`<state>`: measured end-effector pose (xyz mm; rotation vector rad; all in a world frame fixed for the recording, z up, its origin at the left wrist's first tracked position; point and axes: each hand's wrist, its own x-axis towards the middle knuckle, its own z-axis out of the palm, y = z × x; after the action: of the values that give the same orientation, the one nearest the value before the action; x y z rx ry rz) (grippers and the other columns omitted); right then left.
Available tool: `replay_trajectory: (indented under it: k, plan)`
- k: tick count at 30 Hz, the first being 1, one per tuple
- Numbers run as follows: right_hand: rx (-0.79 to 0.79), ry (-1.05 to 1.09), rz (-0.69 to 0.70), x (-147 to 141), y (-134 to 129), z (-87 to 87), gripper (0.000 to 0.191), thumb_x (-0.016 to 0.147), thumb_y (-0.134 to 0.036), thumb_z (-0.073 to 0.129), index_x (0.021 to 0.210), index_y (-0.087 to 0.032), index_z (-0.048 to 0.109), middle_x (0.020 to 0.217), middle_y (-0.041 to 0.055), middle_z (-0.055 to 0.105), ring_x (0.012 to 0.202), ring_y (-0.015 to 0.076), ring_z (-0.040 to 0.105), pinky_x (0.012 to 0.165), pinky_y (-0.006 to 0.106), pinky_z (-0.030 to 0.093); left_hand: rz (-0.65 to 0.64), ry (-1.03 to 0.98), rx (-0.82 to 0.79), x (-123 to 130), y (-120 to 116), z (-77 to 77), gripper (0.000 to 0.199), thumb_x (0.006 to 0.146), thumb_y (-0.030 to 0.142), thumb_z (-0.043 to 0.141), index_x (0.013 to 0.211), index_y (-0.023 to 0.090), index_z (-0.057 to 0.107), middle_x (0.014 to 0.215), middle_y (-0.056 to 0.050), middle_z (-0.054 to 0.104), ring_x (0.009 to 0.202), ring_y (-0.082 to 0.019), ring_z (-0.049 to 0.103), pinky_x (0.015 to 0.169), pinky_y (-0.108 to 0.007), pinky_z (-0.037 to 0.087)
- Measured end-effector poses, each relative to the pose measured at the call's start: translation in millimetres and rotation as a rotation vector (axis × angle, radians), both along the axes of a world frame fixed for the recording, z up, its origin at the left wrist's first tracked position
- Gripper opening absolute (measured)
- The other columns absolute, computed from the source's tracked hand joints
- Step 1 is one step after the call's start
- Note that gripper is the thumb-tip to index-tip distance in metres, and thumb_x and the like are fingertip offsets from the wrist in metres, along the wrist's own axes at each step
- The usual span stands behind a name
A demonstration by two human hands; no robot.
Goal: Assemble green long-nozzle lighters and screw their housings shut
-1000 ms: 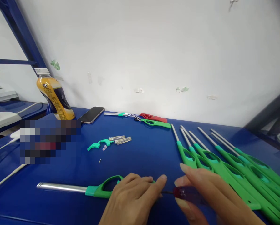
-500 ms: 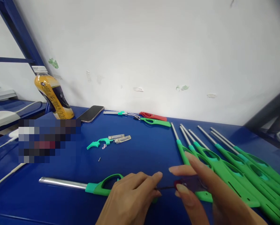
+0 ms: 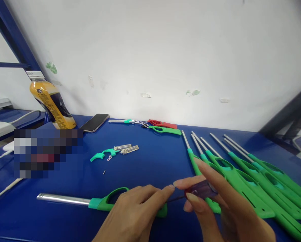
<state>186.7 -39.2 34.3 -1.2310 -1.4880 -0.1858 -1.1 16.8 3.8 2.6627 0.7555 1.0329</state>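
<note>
A green lighter with a long silver tube (image 3: pixel 64 199) lies on the blue table, tube to the left. My left hand (image 3: pixel 137 208) is closed over its green handle and hides the middle of it. Between the thumb and fingers of my right hand (image 3: pixel 213 201) is a small screwdriver with a purple, see-through handle (image 3: pixel 204 189). Its thin dark shaft points left, to the lighter's handle end by my left fingertips; the shaft's tip is hidden.
Several green lighters (image 3: pixel 241 178) lie side by side at right. Teal parts (image 3: pixel 110 153), clear pieces (image 3: pixel 130 149) and a tiny screw (image 3: pixel 104 172) lie mid-table. Behind are a red lighter half (image 3: pixel 162 124), a green half (image 3: pixel 165 130), a phone (image 3: pixel 96 122) and a bottle (image 3: pixel 51 101).
My right hand has shifted slightly left and up with the screwdriver, whose handle now shows more clearly. The whole view has drifted a little. My left hand stays on the lighter.
</note>
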Motion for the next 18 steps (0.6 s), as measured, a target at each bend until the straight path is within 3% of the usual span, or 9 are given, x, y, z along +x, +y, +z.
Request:
replay_trajectory:
  k: [6, 10, 15, 18]
  plan:
    - [0.005, 0.011, 0.055, 0, 5, -0.6, 0.042, 0.106, -0.019, 0.065, 0.139, -0.045, 0.073, 0.091, -0.0108, 0.086, 0.055, 0.0118, 0.075, 0.086, 0.028, 0.071, 0.014, 0.033, -0.013, 4, 1, -0.7, 0.038, 0.123, 0.032, 0.032, 0.148, 0.03, 0.061, 0.095, 0.001, 0.08, 0.073, -0.017, 0.079, 0.061, -0.025, 0.059]
    - [-0.045, 0.043, 0.121, 3, 8, -2.2, 0.042, 0.107, -0.025, 0.067, 0.144, -0.044, 0.071, 0.093, -0.0087, 0.085, 0.055, 0.0107, 0.072, 0.07, 0.02, 0.069, -0.002, 0.035, -0.075, 4, 0, 0.6, 0.038, 0.121, 0.024, 0.034, 0.147, 0.029, 0.062, 0.096, 0.001, 0.079, 0.074, -0.016, 0.078, 0.062, -0.024, 0.059]
    - [-0.05, 0.038, 0.189, 6, 9, -3.7, 0.039, 0.107, -0.021, 0.065, 0.14, -0.039, 0.072, 0.09, -0.0058, 0.083, 0.053, 0.0104, 0.068, 0.059, 0.018, 0.065, 0.052, 0.094, -0.209, -5, -3, 7.2, 0.043, 0.103, 0.011, 0.068, 0.142, 0.031, 0.069, 0.118, -0.001, 0.078, 0.093, -0.019, 0.08, 0.081, -0.027, 0.066]
    - [-0.051, 0.03, 0.17, 3, 9, -2.8, 0.033, 0.107, -0.021, 0.065, 0.136, -0.035, 0.074, 0.088, -0.0042, 0.083, 0.052, 0.0121, 0.069, 0.063, 0.022, 0.068, 0.099, 0.172, -0.237, -12, -2, 10.8, 0.042, 0.094, 0.012, 0.082, 0.132, 0.03, 0.076, 0.124, -0.001, 0.078, 0.105, -0.024, 0.079, 0.094, -0.034, 0.067]
